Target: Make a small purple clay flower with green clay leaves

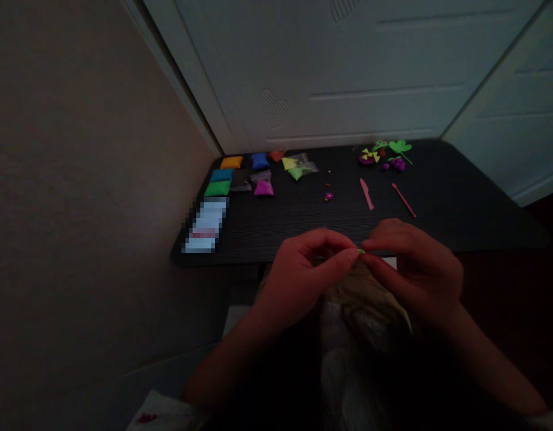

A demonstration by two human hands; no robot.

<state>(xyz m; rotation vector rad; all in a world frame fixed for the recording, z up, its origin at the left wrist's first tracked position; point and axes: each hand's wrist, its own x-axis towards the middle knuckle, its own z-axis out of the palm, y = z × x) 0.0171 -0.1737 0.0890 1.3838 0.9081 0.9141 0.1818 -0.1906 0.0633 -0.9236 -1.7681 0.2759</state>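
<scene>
Between my two hands, just in front of the table's near edge, is a small piece of light green modelling clay (361,251). My left hand (310,266) pinches it between thumb and forefinger. From the other side, the closed fingertips of my right hand (413,266) hold it too. Most of the piece is covered by the fingers. Beyond my hands on the dark table (276,224) lie a small magenta clay shape (329,196) and a tiny red bit (327,185). A pink plastic knife (366,194) and a thin pink modelling stick (404,200) lie to the right.
Packets of coloured clay, among them an orange packet (232,163), a blue packet (260,160) and a green packet (217,188), lie at the left. A blurred phone (207,225) rests near the left edge. Purple clay balls (396,164) and a green clover shape (399,147) sit at the back right.
</scene>
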